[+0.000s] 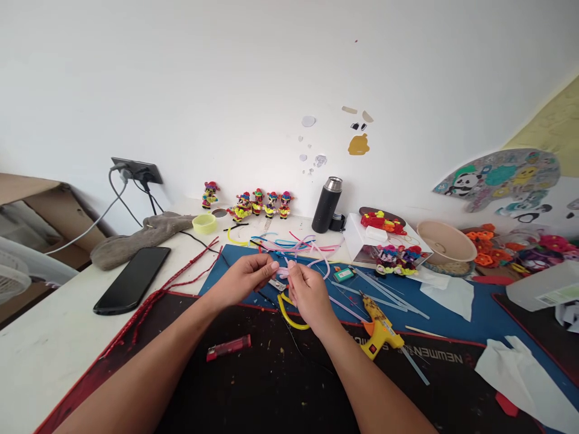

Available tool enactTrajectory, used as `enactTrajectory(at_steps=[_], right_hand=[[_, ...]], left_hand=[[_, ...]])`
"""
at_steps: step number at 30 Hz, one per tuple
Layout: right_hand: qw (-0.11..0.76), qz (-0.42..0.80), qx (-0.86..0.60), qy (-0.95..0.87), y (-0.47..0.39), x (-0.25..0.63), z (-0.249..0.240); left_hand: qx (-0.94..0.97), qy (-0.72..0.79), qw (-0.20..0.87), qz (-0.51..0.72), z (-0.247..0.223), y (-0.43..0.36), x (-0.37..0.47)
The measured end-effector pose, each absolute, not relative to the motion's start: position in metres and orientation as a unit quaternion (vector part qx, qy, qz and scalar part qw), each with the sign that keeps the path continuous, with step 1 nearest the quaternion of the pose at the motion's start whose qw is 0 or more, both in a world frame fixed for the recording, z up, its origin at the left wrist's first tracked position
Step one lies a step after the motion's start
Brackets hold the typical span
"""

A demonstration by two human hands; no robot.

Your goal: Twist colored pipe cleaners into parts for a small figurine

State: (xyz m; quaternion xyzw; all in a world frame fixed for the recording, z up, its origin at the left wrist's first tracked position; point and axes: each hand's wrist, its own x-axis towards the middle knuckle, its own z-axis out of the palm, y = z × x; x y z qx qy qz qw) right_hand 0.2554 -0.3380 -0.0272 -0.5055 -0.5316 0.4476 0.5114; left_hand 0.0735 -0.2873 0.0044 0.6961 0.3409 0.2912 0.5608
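Close pinch over the desk [58,337]

I have left hand [251,278] and right hand [311,294] close together, the yellow glue gun [382,334] rightward, presumably for reach. Both hands' fingers pinch the pale-pink strip [283,273] between them, likely steadying it.

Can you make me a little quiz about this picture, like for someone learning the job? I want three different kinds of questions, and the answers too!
1. What colour is the fuzzy piece between the fingertips of the left hand and the right hand?

2. Where does the yellow glue gun lie?
A) Left of both hands
B) Right of both hands
C) On top of the white box

3. True or false: the black phone lies on the white tabletop.

Key:
1. Pale pink
2. B
3. True
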Motion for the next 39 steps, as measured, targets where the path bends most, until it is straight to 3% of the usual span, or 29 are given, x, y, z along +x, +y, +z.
enactTrajectory(at_steps=[17,26,32,39], right_hand=[[0.503,0.387,-0.537,-0.556,-0.341,0.25,-0.03],[0.519,0.414,-0.527,-0.53,-0.335,0.253,-0.036],[0.524,0.468,-0.499,-0.508,-0.334,0.253,-0.036],[0.515,0.508,-0.495,-0.481,-0.338,0.249,-0.027]], left_hand=[[0.61,0.309,0.659,0.314,0.0,-0.292,0.082],[0.758,0.362,0.445,0.31,0.002,-0.293,0.081],[0.862,0.315,0.262,0.299,0.003,-0.292,0.071],[0.878,0.322,0.214,0.282,-0.002,-0.293,0.074]])
